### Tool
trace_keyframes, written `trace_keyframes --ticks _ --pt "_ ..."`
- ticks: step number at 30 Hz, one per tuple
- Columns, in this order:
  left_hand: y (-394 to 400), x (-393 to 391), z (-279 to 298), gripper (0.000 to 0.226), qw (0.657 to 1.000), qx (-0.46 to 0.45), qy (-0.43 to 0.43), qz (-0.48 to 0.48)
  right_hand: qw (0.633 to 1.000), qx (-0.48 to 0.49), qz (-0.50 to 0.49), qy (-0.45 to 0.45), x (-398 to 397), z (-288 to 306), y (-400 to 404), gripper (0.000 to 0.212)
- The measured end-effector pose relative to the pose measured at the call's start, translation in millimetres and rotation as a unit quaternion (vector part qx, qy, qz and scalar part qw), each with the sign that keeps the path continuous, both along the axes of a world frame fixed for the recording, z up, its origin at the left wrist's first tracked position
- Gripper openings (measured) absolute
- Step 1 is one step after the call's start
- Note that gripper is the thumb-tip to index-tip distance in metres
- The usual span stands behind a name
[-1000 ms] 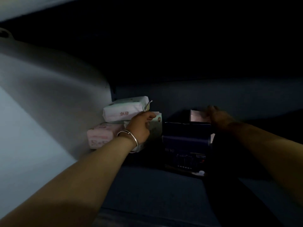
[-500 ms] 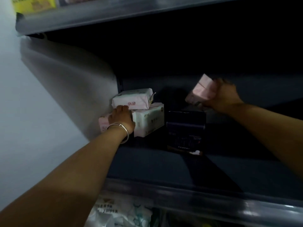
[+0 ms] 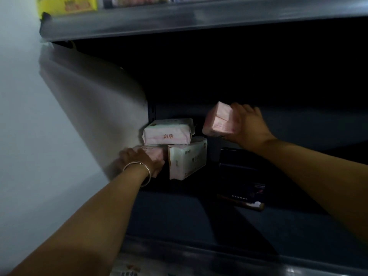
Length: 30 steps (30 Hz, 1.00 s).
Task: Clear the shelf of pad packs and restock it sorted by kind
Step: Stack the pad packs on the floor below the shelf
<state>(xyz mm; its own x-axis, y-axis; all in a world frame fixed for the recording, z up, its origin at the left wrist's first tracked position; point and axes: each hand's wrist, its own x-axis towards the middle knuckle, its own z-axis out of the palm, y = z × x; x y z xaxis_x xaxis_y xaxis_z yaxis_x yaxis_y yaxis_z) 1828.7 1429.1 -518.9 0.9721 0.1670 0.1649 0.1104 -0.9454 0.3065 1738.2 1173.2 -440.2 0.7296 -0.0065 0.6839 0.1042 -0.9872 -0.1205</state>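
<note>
While both arms reach into dark shelf [image 3: 179, 216], right hand [image 3: 249, 126] grips pink pack [image 3: 219, 121] held in air above black pack [image 3: 241, 176] mid-shelf. Left hand [image 3: 142, 159] (bangle [image 3: 139, 165] on wrist) lies over low pink pack [image 3: 157, 153] at shelf's back left corner; whether fingers curl round it, cannot tell. White pack [image 3: 168, 133] lies on top of it, pale upright pack [image 3: 188, 158] just beside.

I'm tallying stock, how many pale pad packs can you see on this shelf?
4. One lifted in the right hand: the pink pack. One white pack tops the stack, a white-green pack below, a pink one under the left hand. Others may hide in shadow.
</note>
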Motion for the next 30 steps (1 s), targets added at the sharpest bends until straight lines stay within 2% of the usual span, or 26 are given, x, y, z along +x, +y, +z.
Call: trace_keyframes --ticks 3,7,12,15,17,20,25,30 --pt "6 -2 2 0.082 0.998 0.044 -0.048 -0.01 1.0 -0.014 0.0 0.006 -2 0 7 0.09" --pt "1 -3 11 0.094 0.999 0.007 -0.032 -0.043 1.0 -0.017 -0.002 0.008 -3 -2 11 0.088" --pt "-2 -2 18 0.077 0.994 0.038 -0.08 -0.06 1.0 -0.016 -0.004 0.016 0 -6 11 0.09" --pt "0 6 16 0.106 0.993 0.013 -0.053 -0.101 0.999 -0.028 -0.004 0.022 2 -8 8 0.092" --pt "0 4 12 0.117 0.994 0.052 -0.001 -0.097 0.999 -0.024 -0.004 0.028 2 -8 7 0.093" --pt "0 -1 12 0.112 0.988 0.125 0.006 -0.09 0.999 -0.02 0.005 0.028 1 -9 8 0.092" --pt "-5 -12 14 0.12 0.994 0.031 0.029 -0.104 0.999 -0.017 0.029 0.004 -14 -5 10 0.079" --pt "-10 -47 23 0.109 0.987 0.149 -0.041 -0.051 0.997 -0.021 0.069 -0.033 -45 3 10 0.072"
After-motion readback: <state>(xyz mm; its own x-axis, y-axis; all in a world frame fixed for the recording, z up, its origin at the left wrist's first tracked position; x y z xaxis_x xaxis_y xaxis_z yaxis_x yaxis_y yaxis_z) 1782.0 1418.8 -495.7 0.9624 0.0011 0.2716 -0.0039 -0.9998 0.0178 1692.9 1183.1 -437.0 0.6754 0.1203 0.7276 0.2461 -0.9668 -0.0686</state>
